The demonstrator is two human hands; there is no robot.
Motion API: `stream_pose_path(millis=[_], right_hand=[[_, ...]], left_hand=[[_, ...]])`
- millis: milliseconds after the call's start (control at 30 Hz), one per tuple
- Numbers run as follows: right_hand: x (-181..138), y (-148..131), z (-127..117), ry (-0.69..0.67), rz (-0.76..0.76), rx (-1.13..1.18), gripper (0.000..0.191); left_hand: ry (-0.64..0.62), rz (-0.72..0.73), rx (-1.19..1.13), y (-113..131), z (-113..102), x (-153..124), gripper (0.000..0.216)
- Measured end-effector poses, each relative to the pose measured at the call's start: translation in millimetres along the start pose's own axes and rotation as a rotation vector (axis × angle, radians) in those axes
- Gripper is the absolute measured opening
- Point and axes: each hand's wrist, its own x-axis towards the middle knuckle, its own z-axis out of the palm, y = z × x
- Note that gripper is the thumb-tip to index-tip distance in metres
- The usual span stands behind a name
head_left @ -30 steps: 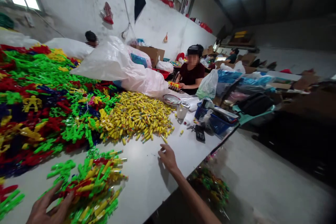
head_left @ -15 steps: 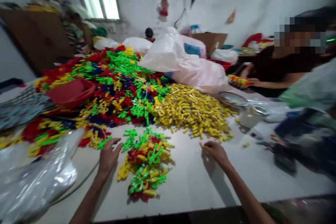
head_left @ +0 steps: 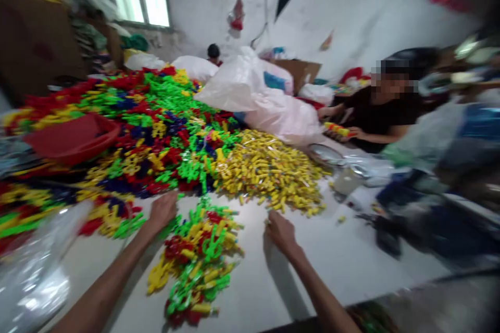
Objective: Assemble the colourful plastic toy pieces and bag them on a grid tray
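Note:
My left hand (head_left: 164, 212) is at the near edge of the big heap, its fingers curled together and blurred. Bits of green plastic show beside and under it; whether it grips one is hidden. My right hand (head_left: 281, 231) is pinched just above the table, with a small yellow tube (head_left: 267, 222) barely showing at the fingertips. Between my hands lies a small pile (head_left: 199, 260) of green, red and yellow plastic pieces joined with yellow tubes. A mound of yellow tubes (head_left: 269, 169) lies just beyond my right hand.
The large heap of coloured plastic pieces (head_left: 156, 130) carries a red scoop-like tray (head_left: 72, 138). Clear plastic bags (head_left: 42, 270) lie at left, a white sack (head_left: 269, 104) behind. A jar (head_left: 347, 179) and dark scissors-like tool (head_left: 385, 234) sit at right. A co-worker (head_left: 385, 109) handles something yellow-orange.
The view has swung to the right. My left hand has moved forward to the green pieces and its fingers have curled in. My right hand has come closer to the small pile, still pinched.

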Motion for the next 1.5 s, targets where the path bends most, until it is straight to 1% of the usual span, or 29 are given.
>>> stream_pose_path(millis=[33,67,100,167,200,233,300,367,400,467,533,633,767,833,900,1033,1067,1100,1233,1300,1367,1400,1500], right_hand=[[-1,1,1,0.048,0.005,0.110,0.020],[-2,3,1,0.083,0.008,0.165,0.020],[-3,3,1,0.123,0.009,0.223,0.020],[-8,0,-2,0.165,0.015,0.298,0.012],[-13,-4,-4,0.156,0.022,0.394,0.004],[-19,-12,-7,0.126,0.026,0.541,0.004],[-36,-32,-12,0.017,0.014,0.944,0.016],[-56,-55,-15,-0.112,-0.016,1.313,0.022],[-66,-66,-17,-0.161,-0.039,1.414,0.023],[-82,-85,-16,-0.240,-0.077,1.513,0.023],[-94,-99,-13,-0.287,-0.109,1.544,0.026],[-102,-112,-5,-0.304,-0.111,1.556,0.027],[-107,-121,1,-0.332,-0.076,1.585,0.027],[-109,-123,3,-0.346,-0.069,1.604,0.027],[-110,-124,4,-0.374,-0.057,1.630,0.027],[-110,-122,7,-0.497,-0.070,1.663,0.027],[-110,-122,8,-0.506,-0.084,1.661,0.026],[-110,-121,9,-0.494,-0.095,1.659,0.025],[-112,-121,13,-0.373,-0.082,1.660,0.026],[-113,-121,15,-0.372,-0.083,1.669,0.026],[-114,-123,15,-0.369,-0.091,1.656,0.025],[-115,-124,15,-0.343,-0.094,1.628,0.025],[-118,-128,13,-0.207,-0.094,1.510,0.027]], left_hand=[[0.008,-0.001,0.020,-1,-2,0,0.021],[0.005,0.002,0.021,-3,-4,-1,0.023],[0.022,-0.012,0.039,-4,-5,-2,0.019],[0.077,-0.109,0.025,-2,-7,-14,0.013],[0.102,-0.165,-0.049,2,-7,-25,0.016],[0.114,-0.222,-0.166,8,-6,-39,0.022],[0.126,-0.293,-0.517,23,-2,-71,0.032],[0.055,-0.335,-0.746,39,7,-99,0.039],[-0.004,-0.359,-0.826,45,13,-109,0.039],[-0.028,-0.409,-0.943,52,23,-122,0.037],[0.024,-0.433,-1.042,54,30,-128,0.033],[0.098,-0.450,-1.169,52,37,-133,0.028],[0.153,-0.501,-1.210,49,43,-137,0.028],[0.154,-0.497,-1.195,49,45,-139,0.032],[0.129,-0.498,-1.179,49,45,-141,0.035],[0.075,-0.506,-1.171,46,46,-145,0.042],[0.066,-0.508,-1.178,45,46,-145,0.044],[0.066,-0.509,-1.185,44,47,-145,0.045],[0.107,-0.519,-1.190,41,50,-145,0.047],[0.112,-0.519,-1.178,42,51,-145,0.047],[0.123,-0.480,-1.153,43,52,-146,0.044],[0.154,-0.445,-1.116,43,52,-146,0.042],[0.286,-0.334,-0.941,39,54,-147,0.038]])
